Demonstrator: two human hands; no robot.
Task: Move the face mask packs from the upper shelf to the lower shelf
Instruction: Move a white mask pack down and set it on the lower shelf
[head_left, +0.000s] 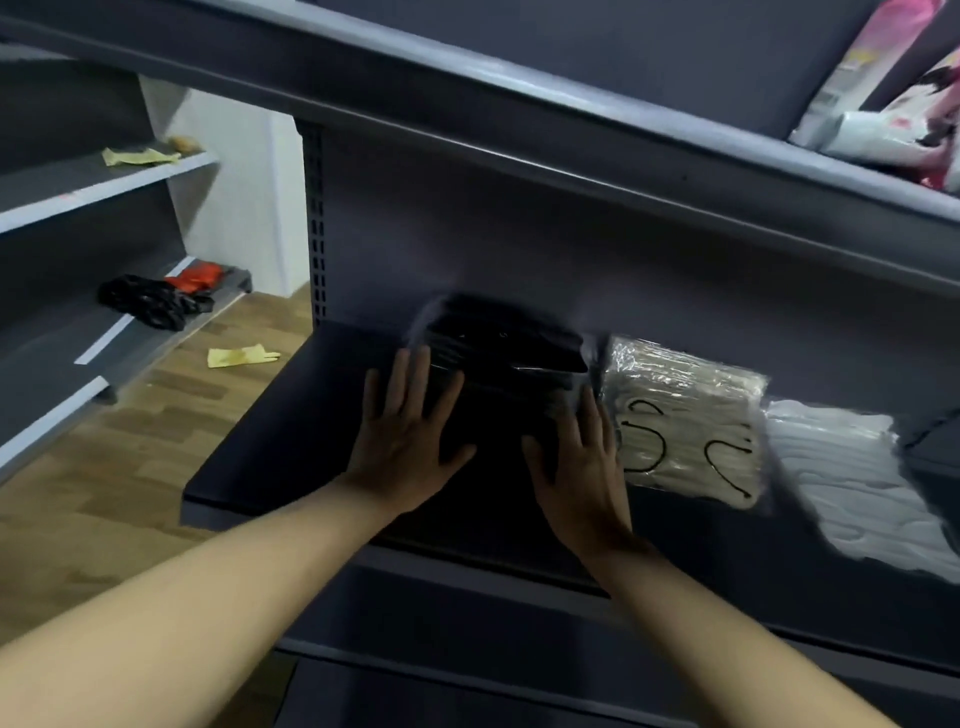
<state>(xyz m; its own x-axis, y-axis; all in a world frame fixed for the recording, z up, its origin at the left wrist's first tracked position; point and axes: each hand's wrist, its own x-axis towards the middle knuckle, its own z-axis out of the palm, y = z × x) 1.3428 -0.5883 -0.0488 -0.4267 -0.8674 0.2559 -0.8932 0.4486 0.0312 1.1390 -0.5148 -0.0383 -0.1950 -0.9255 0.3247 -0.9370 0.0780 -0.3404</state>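
Grey shop shelving, dark lower shelf (270, 415). Black mask pack (498, 358) under flat, spread fingers of left hand (410, 431) and right hand (576, 462). Advisable: square pack against cream pack (685, 415) just beyond right fingertips.

We see a dim picture with soft, even light and no hard shadows. The dark shelf (291, 415) under our left hand (410, 441) looks almost black. Just past our fingers, the black mask pack (498, 343) is smeared by motion blur. Right of our right hand (582, 467), a clear wrapped pack (685, 415) glints with small bright spots. Shelf lines bend near the picture edges.
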